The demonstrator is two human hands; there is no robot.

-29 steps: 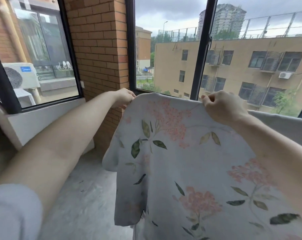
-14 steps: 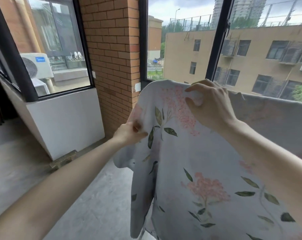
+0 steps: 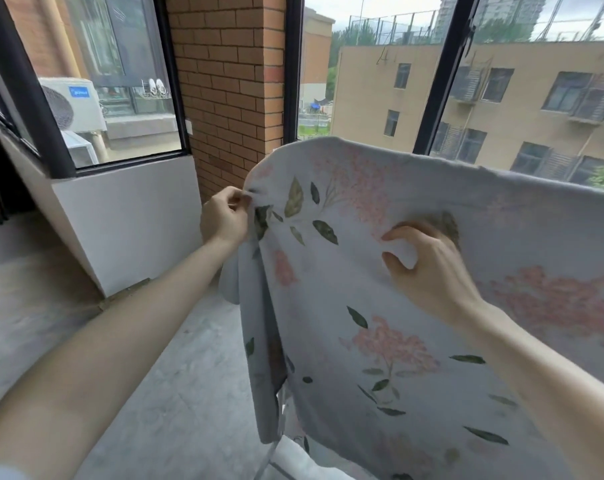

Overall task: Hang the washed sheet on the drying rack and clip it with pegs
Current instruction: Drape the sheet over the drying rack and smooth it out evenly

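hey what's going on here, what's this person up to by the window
A person is hanging a floral sheet by the window. It is already draped over something at about chest height, presumably a drying rack that the fabric hides almost entirely. The left hand pinches the sheet's left edge, and the right hand grips a fold on the front face, seemingly pulling the cloth straight. No pegs are visible, so it does not look clipped yet.
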